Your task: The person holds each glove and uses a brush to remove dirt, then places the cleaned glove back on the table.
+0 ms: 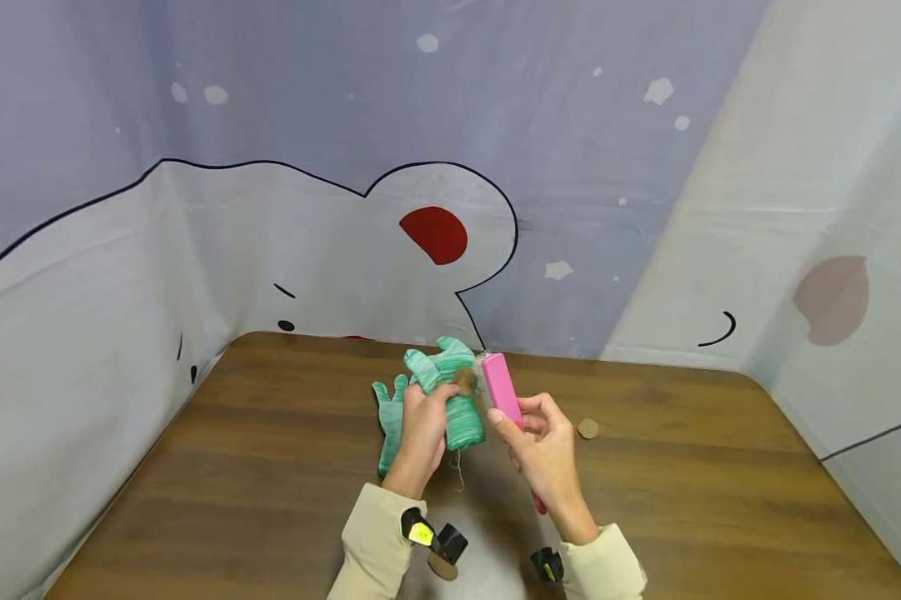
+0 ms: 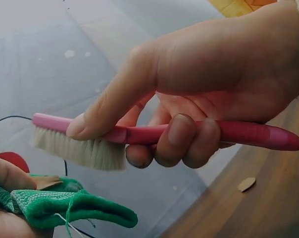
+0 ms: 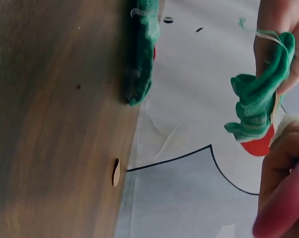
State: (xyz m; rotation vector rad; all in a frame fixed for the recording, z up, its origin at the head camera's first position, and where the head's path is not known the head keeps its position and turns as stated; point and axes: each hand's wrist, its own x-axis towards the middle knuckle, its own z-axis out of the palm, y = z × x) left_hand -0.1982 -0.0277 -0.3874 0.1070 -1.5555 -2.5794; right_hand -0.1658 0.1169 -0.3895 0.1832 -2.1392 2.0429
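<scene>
My left hand [image 1: 422,429] grips a green striped knit glove [image 1: 465,421] above the table. A small brown disc [image 1: 464,382] lies against the glove's face, close to the thumb. In my right hand [image 1: 546,450] is a pink brush [image 1: 501,387], its handle wrapped by the fingers and the thumb laid along the brush's back. Its pale bristles [image 2: 80,151] face the glove and stand right beside the disc in the head view. Loose threads [image 2: 68,220] hang from the glove's cuff. A second green glove [image 1: 392,425] lies on the table behind the left hand, partly hidden by it.
On the wooden table [image 1: 683,483], one brown disc [image 1: 588,428] lies to the right of the right hand. Another brown round piece [image 1: 442,568] shows near the left wrist's camera. A printed cloth [image 1: 330,250] hangs behind the table and along its sides.
</scene>
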